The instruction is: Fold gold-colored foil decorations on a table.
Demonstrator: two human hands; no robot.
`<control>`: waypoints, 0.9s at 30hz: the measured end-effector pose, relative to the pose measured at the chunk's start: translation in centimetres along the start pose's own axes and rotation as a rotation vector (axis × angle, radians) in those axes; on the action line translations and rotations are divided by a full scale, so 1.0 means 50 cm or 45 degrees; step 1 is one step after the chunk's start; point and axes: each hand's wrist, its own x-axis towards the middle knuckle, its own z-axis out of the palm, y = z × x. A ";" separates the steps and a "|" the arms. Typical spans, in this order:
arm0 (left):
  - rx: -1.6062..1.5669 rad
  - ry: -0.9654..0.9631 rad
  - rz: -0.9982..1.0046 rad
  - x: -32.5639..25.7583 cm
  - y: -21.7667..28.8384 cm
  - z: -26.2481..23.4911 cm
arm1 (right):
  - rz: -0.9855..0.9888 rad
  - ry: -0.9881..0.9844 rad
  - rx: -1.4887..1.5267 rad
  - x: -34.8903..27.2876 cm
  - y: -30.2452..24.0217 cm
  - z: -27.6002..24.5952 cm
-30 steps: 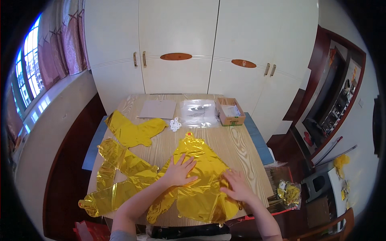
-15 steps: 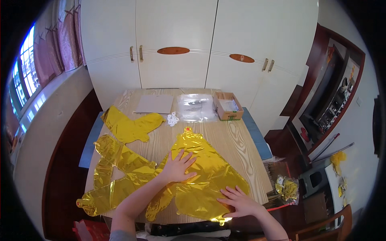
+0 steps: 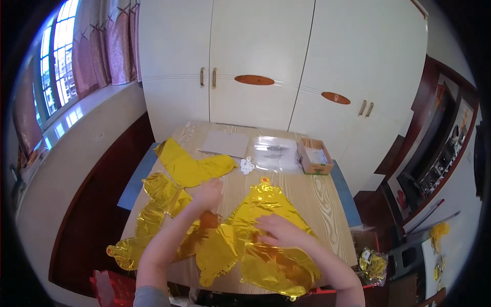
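Several flat, uninflated gold foil balloons lie on the wood-grain table [image 3: 327, 210]. My right hand [image 3: 280, 231] is over the middle of the large right-hand balloon [image 3: 263, 202], fingers stretched out and holding nothing. That balloon's top tip carries a small red spot. My left hand [image 3: 208, 194] reaches between two others, close to the lower edge of the far gold balloon [image 3: 192, 169]; its fingers are blurred and partly hidden. Left of that forearm spreads another gold balloon [image 3: 149, 220], with folded, wrinkled arms. My left forearm covers part of it.
Along the table's far side lie a grey flat sheet [image 3: 225, 144], a white bundle of small rings [image 3: 247, 165], clear plastic packaging [image 3: 276, 153] and a small open cardboard box [image 3: 315, 157]. White cabinets [image 3: 255, 46] stand behind. A red bag [image 3: 113, 289] sits at lower left.
The view has turned left, shifting the scene right. My left hand has left the large balloon and moved toward the far one. My right hand has moved from its lower corner to its middle.
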 end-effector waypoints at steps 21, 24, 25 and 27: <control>-0.067 -0.034 -0.016 -0.012 -0.253 -0.041 | 0.241 0.100 -0.201 0.551 0.182 0.179; -0.080 0.012 -0.075 0.002 -0.252 -0.036 | 0.324 0.142 -0.120 0.557 0.175 0.162; -0.105 0.012 -0.106 0.008 -0.254 -0.033 | 0.350 0.149 -0.087 0.559 0.173 0.157; -0.069 0.064 -0.194 0.015 -0.263 -0.027 | 0.390 0.084 -0.118 0.560 0.159 0.139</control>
